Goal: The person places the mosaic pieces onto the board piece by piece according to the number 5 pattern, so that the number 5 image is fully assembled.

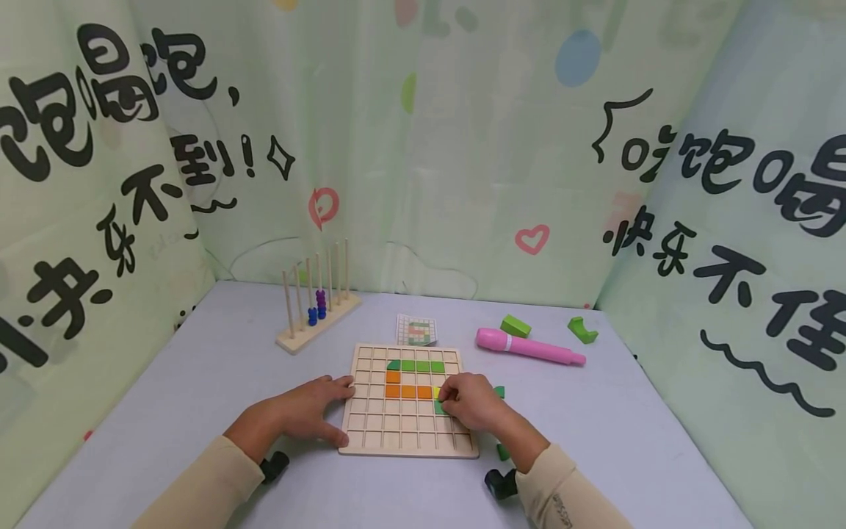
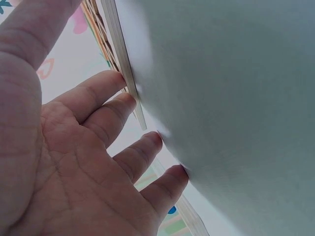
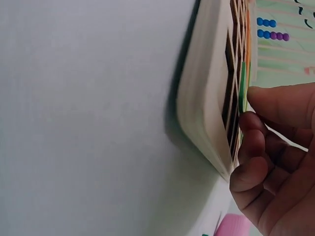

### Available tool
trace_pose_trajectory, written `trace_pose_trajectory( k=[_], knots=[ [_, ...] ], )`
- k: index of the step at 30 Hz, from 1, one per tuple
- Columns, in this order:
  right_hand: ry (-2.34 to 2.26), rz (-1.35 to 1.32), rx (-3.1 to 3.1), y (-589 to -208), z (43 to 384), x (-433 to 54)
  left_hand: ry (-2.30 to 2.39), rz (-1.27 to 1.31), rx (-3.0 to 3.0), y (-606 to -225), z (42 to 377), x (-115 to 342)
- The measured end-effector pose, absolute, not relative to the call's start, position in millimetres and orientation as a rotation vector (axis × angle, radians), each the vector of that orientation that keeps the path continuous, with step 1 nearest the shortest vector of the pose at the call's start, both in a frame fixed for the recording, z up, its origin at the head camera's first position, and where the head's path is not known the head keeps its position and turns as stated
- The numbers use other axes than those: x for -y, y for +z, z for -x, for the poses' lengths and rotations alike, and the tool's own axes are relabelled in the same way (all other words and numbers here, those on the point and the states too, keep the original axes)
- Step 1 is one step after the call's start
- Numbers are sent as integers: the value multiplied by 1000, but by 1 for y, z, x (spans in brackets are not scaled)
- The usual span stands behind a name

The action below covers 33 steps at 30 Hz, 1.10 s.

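Observation:
A square wooden grid board (image 1: 403, 440) lies flat, with green tiles (image 1: 423, 366) in a row, orange tiles (image 1: 408, 391) in an L shape and a yellow tile (image 1: 437, 393). My left hand (image 1: 300, 411) steadies the board's left edge; in the left wrist view its fingers are spread, some tips against the board's side. My right hand (image 1: 472, 402) reaches over the right part of the board. Its thumb and curled fingers (image 3: 253, 140) pinch at a green tile (image 3: 242, 88) in the grid, just below the yellow one. The fingertips partly cover both tiles.
Beyond the board lies a small pattern card (image 1: 417, 330). A bead-peg stand (image 1: 319, 323) stands back left. To the right are a pink marker-like stick (image 1: 532, 347), a green block (image 1: 515, 326) and a green arch (image 1: 582, 330). Loose green pieces (image 1: 504, 451) lie beside the right hand.

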State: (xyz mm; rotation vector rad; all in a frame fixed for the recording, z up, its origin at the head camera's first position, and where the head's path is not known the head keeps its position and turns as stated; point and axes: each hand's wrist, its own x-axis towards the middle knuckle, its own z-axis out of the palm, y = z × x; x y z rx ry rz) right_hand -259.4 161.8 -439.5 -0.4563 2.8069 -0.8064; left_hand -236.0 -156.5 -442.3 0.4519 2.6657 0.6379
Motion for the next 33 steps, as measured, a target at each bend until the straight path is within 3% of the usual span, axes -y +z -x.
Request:
trace_pose_trajectory(
  k=[20,33],
  knots=[
    [-888,219,-2864,-434,245,-247,652,-510,-2660,-444,236,159],
    [-733,185,-2865,-437,237,-266,650,-496,-2662,-445,237,158]
  ],
)
